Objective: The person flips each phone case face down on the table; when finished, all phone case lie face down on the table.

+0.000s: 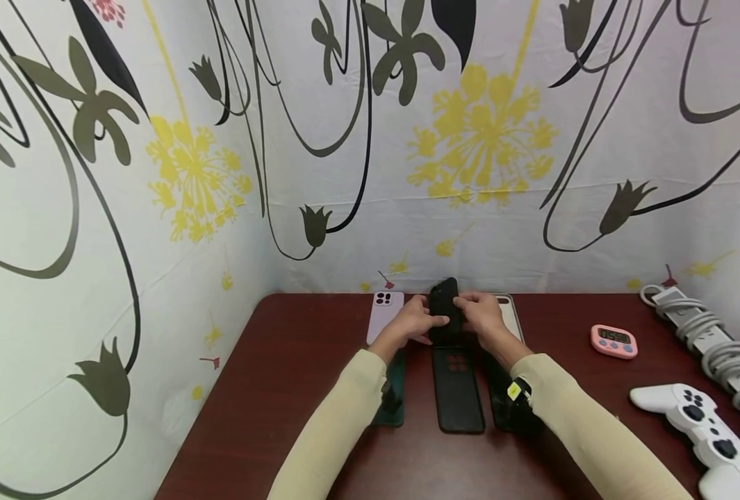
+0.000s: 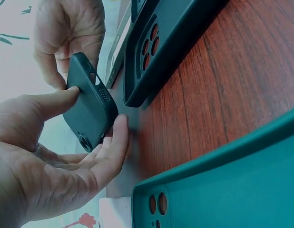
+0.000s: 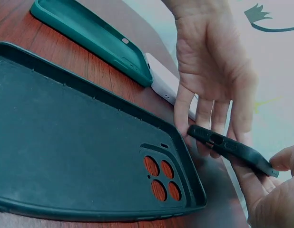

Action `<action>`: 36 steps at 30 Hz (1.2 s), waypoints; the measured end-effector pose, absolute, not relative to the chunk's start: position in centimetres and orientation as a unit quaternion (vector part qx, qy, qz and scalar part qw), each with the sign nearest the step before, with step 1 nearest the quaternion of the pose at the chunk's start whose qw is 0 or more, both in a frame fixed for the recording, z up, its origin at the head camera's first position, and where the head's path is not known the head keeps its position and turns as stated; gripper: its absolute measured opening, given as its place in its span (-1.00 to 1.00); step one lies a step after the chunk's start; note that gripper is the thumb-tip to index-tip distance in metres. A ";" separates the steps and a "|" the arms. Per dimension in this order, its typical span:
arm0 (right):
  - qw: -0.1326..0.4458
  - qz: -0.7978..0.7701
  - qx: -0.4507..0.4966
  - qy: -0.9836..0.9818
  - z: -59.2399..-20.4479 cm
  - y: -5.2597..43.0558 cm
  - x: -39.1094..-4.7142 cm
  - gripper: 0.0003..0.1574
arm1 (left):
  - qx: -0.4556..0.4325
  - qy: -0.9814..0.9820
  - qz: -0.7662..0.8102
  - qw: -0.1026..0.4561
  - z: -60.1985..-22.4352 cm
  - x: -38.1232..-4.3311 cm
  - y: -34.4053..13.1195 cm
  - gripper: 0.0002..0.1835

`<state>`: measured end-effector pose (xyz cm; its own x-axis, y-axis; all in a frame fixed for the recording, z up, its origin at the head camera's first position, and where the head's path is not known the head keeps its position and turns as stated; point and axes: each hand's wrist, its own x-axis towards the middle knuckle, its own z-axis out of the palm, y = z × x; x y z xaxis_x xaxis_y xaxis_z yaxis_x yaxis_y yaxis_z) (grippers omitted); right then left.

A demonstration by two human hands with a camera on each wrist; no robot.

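Both hands hold a small black phone case (image 1: 445,305) upright near the back edge of the table. My left hand (image 1: 415,321) grips its left side, thumb on the flat face and fingers behind, as the left wrist view shows. My right hand (image 1: 482,316) pinches the opposite edge. A port slot and speaker holes line one short end of the case (image 2: 90,104); whether a phone is inside I cannot tell. Just in front lies a larger black phone case (image 1: 458,396), with a teal case (image 1: 395,399) to its left and a dark case (image 1: 508,403) partly hidden under the right wrist.
A lavender phone case (image 1: 383,312) lies behind the left hand, and a pale case (image 1: 508,312) partly behind the right. Farther right are a pink timer (image 1: 614,342), a white game controller (image 1: 707,430) and a power strip (image 1: 701,333) wrapped in cable. Patterned cloth hangs behind the table.
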<state>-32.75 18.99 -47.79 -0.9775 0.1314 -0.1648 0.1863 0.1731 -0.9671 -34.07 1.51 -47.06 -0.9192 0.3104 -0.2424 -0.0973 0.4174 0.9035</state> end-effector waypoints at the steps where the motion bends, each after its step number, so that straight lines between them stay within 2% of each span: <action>1: 0.026 -0.638 0.103 0.763 -47.9 19.1 -32.7 -0.42 | 0.062 0.820 0.536 0.189 -47.1 -34.1 1.5 -0.18; 8: 0.037 -0.629 0.087 0.772 -48.5 19.6 -32.7 -0.41 | 0.051 0.829 0.528 0.180 -47.4 -34.4 1.4 -0.22; 15: 0.021 -0.574 0.097 0.813 -48.7 19.4 -32.8 -0.44 | 0.048 0.838 0.513 0.179 -47.3 -34.5 1.3 -0.22; 26: -0.081 -0.404 0.047 0.910 -49.7 18.9 -33.4 -0.52 | 0.085 0.912 0.386 0.111 -48.0 -35.4 2.0 -0.23; 31: -0.073 -0.363 0.034 0.928 -49.5 18.7 -33.5 -0.46 | 0.091 0.941 0.319 0.070 -47.6 -35.1 2.3 -0.25; 36: -0.042 -0.331 0.002 0.943 -49.1 18.5 -33.4 -0.38 | 0.089 0.951 0.289 0.062 -47.5 -35.2 2.4 -0.26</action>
<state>-33.42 18.52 -49.11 -0.9965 0.0315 0.0776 -0.0239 0.7810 -0.6241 -35.22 2.39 -47.47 -0.9765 0.2051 -0.0659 0.1337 0.8169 0.5611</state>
